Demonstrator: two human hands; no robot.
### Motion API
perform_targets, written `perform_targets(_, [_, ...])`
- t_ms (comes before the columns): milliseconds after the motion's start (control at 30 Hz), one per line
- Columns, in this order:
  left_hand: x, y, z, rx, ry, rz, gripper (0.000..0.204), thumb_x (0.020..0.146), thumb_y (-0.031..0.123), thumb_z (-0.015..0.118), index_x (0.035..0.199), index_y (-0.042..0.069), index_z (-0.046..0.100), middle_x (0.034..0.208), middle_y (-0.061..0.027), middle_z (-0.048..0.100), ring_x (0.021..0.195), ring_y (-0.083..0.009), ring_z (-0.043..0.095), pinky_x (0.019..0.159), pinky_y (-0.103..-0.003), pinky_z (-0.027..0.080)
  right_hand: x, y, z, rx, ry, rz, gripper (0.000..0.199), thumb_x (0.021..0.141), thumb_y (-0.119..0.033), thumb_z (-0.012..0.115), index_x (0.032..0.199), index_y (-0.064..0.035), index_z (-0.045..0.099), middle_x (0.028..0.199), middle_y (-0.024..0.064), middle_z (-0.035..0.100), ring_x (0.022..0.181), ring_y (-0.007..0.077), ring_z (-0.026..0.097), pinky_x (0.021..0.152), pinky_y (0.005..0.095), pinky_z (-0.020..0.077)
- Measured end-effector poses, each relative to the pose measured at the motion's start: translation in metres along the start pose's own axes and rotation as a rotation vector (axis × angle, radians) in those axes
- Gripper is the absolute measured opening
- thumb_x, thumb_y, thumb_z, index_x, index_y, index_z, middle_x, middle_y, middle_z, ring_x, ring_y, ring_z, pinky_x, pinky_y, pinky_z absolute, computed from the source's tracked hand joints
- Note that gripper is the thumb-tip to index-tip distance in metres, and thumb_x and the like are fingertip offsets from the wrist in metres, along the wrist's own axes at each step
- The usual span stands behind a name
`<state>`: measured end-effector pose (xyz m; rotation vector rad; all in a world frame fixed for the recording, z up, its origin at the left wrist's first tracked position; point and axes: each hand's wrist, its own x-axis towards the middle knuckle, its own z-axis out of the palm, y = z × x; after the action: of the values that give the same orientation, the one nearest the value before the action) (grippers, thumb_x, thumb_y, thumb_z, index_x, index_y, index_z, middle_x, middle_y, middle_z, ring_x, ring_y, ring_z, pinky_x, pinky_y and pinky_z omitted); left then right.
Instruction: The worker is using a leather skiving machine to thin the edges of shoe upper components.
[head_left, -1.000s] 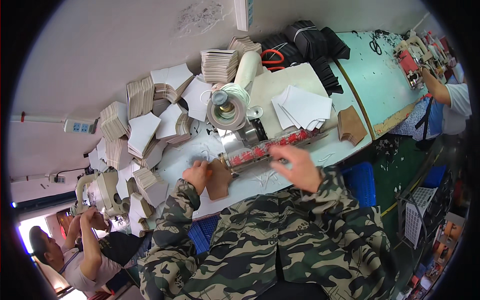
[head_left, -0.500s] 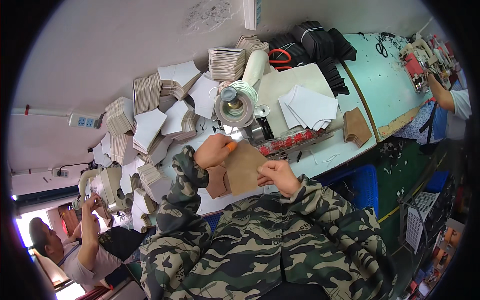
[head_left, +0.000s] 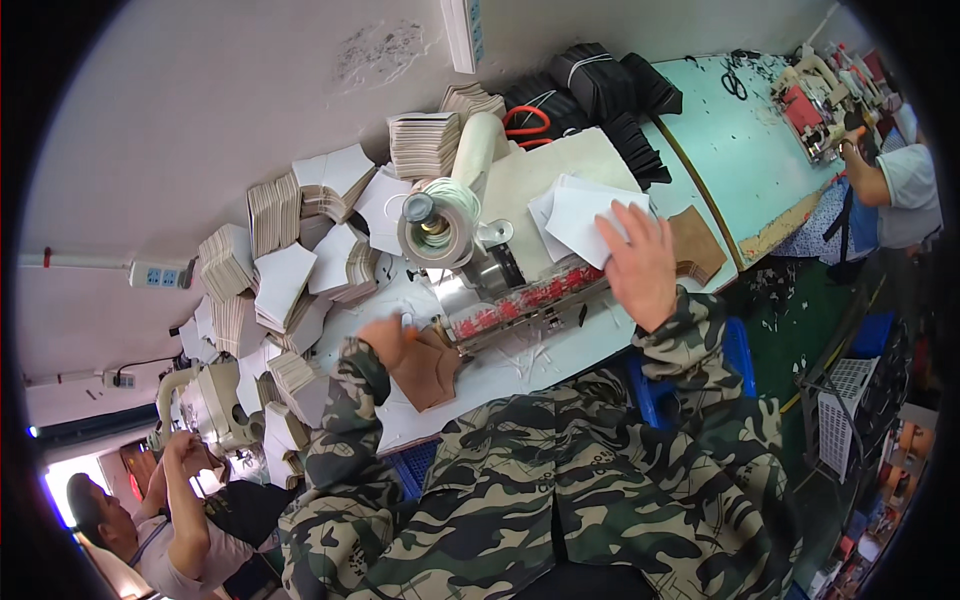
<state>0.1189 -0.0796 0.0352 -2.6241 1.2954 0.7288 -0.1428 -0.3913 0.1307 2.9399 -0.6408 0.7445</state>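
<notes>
My right hand (head_left: 640,262) reaches over a small fanned pile of white panels (head_left: 580,225) on the sewing machine's cream bed. Its fingers are spread, with the fingertips at the top panel; a firm grip does not show. My left hand (head_left: 385,340) is smeared by motion, with an orange cover on one finger. It is at the upper left edge of several brown panels (head_left: 425,375) lying on the white table in front of the machine. Whether it holds anything cannot be made out. The sewing machine (head_left: 480,230), with a cone of pale thread, stands between my hands.
Stacks of white-and-tan panels (head_left: 290,280) crowd the table's left and back. A brown stack (head_left: 700,245) lies at the right edge, and black bundles (head_left: 605,80) sit behind. A blue crate (head_left: 740,358) is below the table. Co-workers sit at machines on both sides.
The brown panel that both hands held before the machine is no longer between them. My right hand has moved up and right to the white pile; my left hand has moved lower left.
</notes>
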Motion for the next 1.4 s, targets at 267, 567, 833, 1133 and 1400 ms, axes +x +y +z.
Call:
perform_targets(267, [-0.041, 0.018, -0.023, -0.205, 0.028, -0.038, 0.025, 0.089, 0.027, 0.060, 0.100, 0.004, 0.063, 0.091, -0.0184, 0.068, 0.081, -0.0340, 0.066, 0.073, -0.041, 0.052, -0.034, -0.061, 0.006, 1.273, -0.620, 0.213, 0.042, 0.079, -0.012, 0.073, 0.117, -0.0002, 0.059, 0.113, 0.0142, 0.063, 0.107, 0.0246, 0.060, 0.089, 0.0332, 0.0482])
perform_targets(567, [0.001, 0.079, -0.083, -0.864, -0.388, 0.055, 0.021, 0.092, 0.017, 0.056, 0.098, -0.001, 0.064, 0.067, -0.0068, 0.059, 0.057, -0.0135, 0.055, 0.053, -0.030, 0.042, -0.064, -0.105, 0.068, 1.739, -0.807, 0.864, 0.023, 0.090, -0.015, 0.064, 0.099, 0.0060, 0.064, 0.083, 0.0078, 0.067, 0.070, 0.0148, 0.067, 0.066, 0.0264, 0.0556])
perform_targets(833, [0.024, 0.084, -0.092, -0.706, -0.233, 0.113, 0.028, 0.086, 0.021, 0.059, 0.093, -0.005, 0.067, 0.072, -0.0171, 0.065, 0.066, -0.0238, 0.062, 0.066, -0.038, 0.048, -0.055, -0.111, 0.069, 1.914, -0.827, 1.070, 0.024, 0.092, -0.013, 0.061, 0.110, 0.0037, 0.062, 0.089, 0.0098, 0.068, 0.077, 0.0160, 0.067, 0.070, 0.0279, 0.0556])
perform_targets(1133, [0.017, 0.020, -0.024, -0.240, 0.415, 0.154, 0.022, 0.092, 0.021, 0.053, 0.098, 0.003, 0.064, 0.067, -0.0161, 0.064, 0.049, -0.0274, 0.061, 0.051, -0.040, 0.050, 0.004, -0.015, -0.019, 0.280, 0.114, 0.030, 0.039, 0.070, -0.003, 0.069, 0.109, -0.0077, 0.066, 0.108, 0.0121, 0.063, 0.103, 0.0335, 0.058, 0.086, 0.0404, 0.0456])
perform_targets(1400, [-0.033, 0.009, 0.046, -0.207, -0.021, 0.014, 0.033, 0.088, 0.032, 0.059, 0.113, 0.010, 0.054, 0.094, -0.0230, 0.064, 0.087, -0.0422, 0.062, 0.075, -0.050, 0.050, -0.008, 0.011, 0.013, 0.312, -0.148, -0.038, 0.041, 0.072, -0.011, 0.069, 0.111, -0.0073, 0.061, 0.121, 0.0110, 0.057, 0.114, 0.0312, 0.053, 0.093, 0.0436, 0.0413])
